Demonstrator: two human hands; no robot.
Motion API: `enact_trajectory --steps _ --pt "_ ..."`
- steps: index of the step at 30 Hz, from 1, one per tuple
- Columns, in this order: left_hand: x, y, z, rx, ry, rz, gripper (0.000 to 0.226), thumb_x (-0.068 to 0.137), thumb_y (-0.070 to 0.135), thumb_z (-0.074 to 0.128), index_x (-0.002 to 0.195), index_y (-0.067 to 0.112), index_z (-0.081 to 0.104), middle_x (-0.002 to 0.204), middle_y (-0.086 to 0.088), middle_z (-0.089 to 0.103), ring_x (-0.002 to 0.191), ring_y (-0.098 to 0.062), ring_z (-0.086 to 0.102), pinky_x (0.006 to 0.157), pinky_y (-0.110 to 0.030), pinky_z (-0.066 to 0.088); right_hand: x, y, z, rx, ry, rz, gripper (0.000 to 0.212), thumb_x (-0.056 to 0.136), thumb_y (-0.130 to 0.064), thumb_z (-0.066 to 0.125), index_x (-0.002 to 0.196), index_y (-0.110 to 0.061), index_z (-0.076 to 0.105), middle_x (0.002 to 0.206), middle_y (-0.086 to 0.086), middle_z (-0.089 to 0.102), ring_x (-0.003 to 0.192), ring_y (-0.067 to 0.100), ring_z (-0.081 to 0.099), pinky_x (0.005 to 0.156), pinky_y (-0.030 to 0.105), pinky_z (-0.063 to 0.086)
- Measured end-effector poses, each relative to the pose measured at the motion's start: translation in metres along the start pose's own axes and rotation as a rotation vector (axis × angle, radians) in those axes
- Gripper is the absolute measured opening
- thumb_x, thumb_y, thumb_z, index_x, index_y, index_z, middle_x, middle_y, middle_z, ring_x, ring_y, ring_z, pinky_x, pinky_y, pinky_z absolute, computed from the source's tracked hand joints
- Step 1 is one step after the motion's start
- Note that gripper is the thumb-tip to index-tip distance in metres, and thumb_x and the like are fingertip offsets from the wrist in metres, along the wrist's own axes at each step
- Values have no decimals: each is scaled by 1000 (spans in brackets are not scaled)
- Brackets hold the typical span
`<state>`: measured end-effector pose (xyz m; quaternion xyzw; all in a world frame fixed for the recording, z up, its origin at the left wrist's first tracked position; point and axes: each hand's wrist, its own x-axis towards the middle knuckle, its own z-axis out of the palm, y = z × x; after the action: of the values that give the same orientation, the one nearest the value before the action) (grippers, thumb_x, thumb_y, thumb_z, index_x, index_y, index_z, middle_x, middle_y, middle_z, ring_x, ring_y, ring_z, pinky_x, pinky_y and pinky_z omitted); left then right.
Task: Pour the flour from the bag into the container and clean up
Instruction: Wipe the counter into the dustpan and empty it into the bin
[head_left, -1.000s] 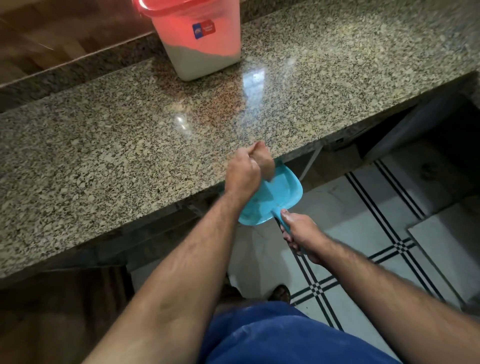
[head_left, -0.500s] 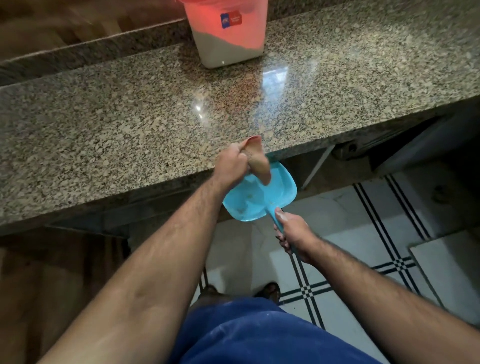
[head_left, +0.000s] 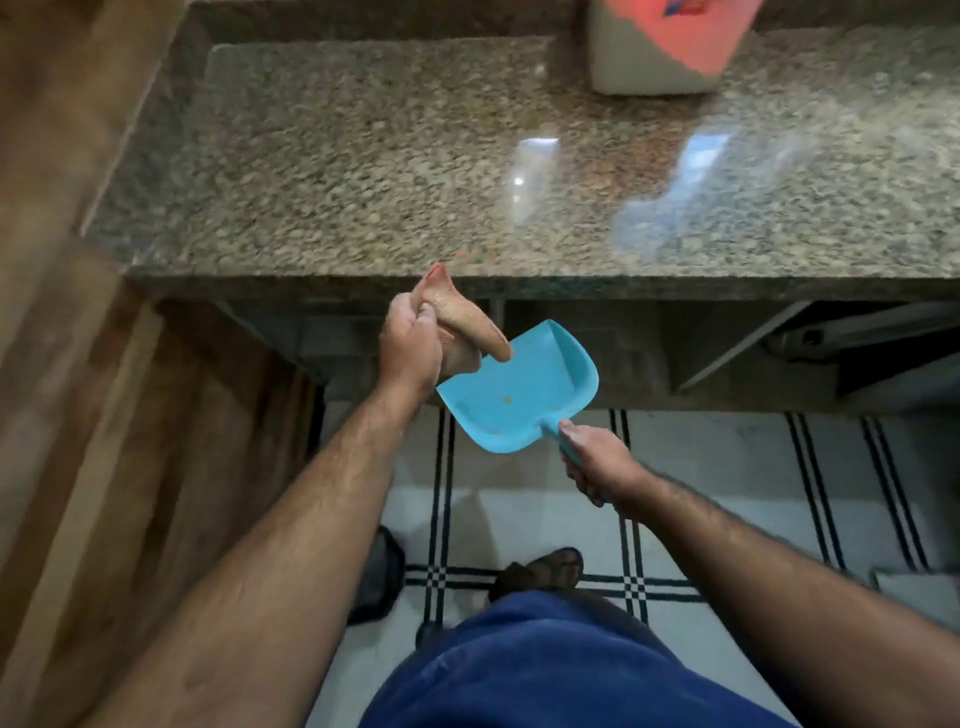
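A blue dustpan (head_left: 519, 395) hangs in the air below the front edge of the granite counter (head_left: 415, 171), with a few specks in its scoop. My right hand (head_left: 597, 462) grips its handle. My left hand (head_left: 410, 343) grips a bunched tan cloth (head_left: 462, 327) whose tip hangs over the dustpan's left rim. At the counter's back right stands the white container (head_left: 654, 57) with flour inside, lit pinkish red at its upper part. The flour bag is not in view.
A wooden wall panel (head_left: 78, 364) runs down the left side. Below the counter is an open dark space with a metal brace (head_left: 737, 348). My sandalled foot (head_left: 540, 569) stands on white floor tiles with black stripes (head_left: 441, 519).
Both hands with cloth and dustpan have drawn back from the counter edge and now hang lower, in front of it. The view has shifted left, so the container sits further right.
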<state>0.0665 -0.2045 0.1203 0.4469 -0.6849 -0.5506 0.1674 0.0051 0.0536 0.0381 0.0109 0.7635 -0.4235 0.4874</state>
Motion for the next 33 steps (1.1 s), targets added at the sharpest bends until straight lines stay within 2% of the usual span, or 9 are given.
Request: enact_trajectory --steps 4,8,14,17,20,24,27,31,33 --pt "-37 -61 -100 -39 166 -116 24 111 16 42 115 12 66 102 5 71 103 -12 71 83 -21 51 -6 -2 75 -99 -110 61 46 110 -53 45 81 -18 52 57 -2 43 43 13 31 44 23 23" --pt "-66 -139 -202 -63 292 -312 34 107 21 45 132 8 62 125 -6 69 120 -23 67 104 -35 51 -4 3 155 -247 -219 144 50 112 -53 43 74 -20 49 57 -1 40 44 12 29 45 22 19" --pt "-125 -244 -291 -3 445 -517 39 111 14 44 146 6 57 138 -11 64 129 -24 60 106 -27 42 30 38 268 -511 -301 175 54 111 -52 49 72 -15 51 54 5 42 35 14 34 41 18 24" --pt "-148 -308 -295 -20 518 -617 41 107 11 48 146 8 58 138 -15 67 128 -29 64 100 -29 48 64 64 321 -632 -362 245 56 113 -52 44 73 -14 53 53 5 44 38 16 34 46 19 24" --pt "-165 -368 -281 -47 576 -745 36 106 14 50 140 6 58 127 -19 69 113 -37 68 87 -39 52 100 95 370 -732 -417 285 50 113 -51 43 84 -13 57 58 5 47 36 14 38 40 17 31" --pt "-184 -435 -256 -137 714 -867 33 105 20 51 135 8 55 127 -18 69 110 -35 69 93 -48 59 143 136 429 -821 -413 387 44 112 -50 47 84 -17 54 47 -1 51 26 5 42 30 12 28" --pt "-194 -469 -245 -183 828 -921 33 109 23 50 139 9 50 119 -7 62 103 -27 64 91 -40 56 163 157 467 -892 -436 380 44 114 -46 46 82 -17 53 41 -6 50 27 3 40 30 12 26" --pt "-205 -499 -236 -297 911 -954 43 108 34 57 143 11 49 119 4 63 105 -22 70 82 -27 57 187 171 506 -999 -478 332 42 115 -41 43 82 -16 51 51 -2 47 28 5 36 32 13 23" --pt "-211 -503 -230 -287 953 -934 42 110 24 50 149 11 43 123 3 57 108 -20 65 90 -33 59 199 173 522 -958 -478 414 39 115 -39 40 86 -14 49 44 -3 42 29 6 33 35 10 22"
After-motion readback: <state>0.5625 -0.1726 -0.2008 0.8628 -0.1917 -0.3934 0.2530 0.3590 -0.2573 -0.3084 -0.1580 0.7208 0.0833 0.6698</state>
